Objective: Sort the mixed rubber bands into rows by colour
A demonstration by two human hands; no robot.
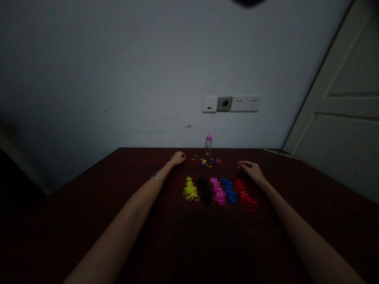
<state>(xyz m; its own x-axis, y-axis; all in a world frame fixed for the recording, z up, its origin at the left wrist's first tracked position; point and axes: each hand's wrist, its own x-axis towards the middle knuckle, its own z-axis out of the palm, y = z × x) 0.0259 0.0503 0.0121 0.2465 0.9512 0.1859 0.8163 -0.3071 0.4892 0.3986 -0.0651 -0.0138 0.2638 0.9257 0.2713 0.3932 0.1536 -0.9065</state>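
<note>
My left hand (178, 157) is at the far part of the table, its fingers pinched together beside the left end of a mixed pile of small coloured rubber bands (204, 161). What lies between those fingertips is too small and dark to make out. My right hand (251, 170) hovers or rests to the right of that pile, fingers stretched toward it and apart, with nothing visible in them. Nearer to me lie sorted rows of rubber bands: yellow (190, 190), black (204, 190), pink (218, 191), blue (229, 190) and red (245, 195).
A clear bottle with a pink cap (208, 145) stands behind the mixed pile, near the wall. Sockets and switches (231, 103) are set in the wall above the dark red table (189, 244). A pale door (343, 114) is at the right.
</note>
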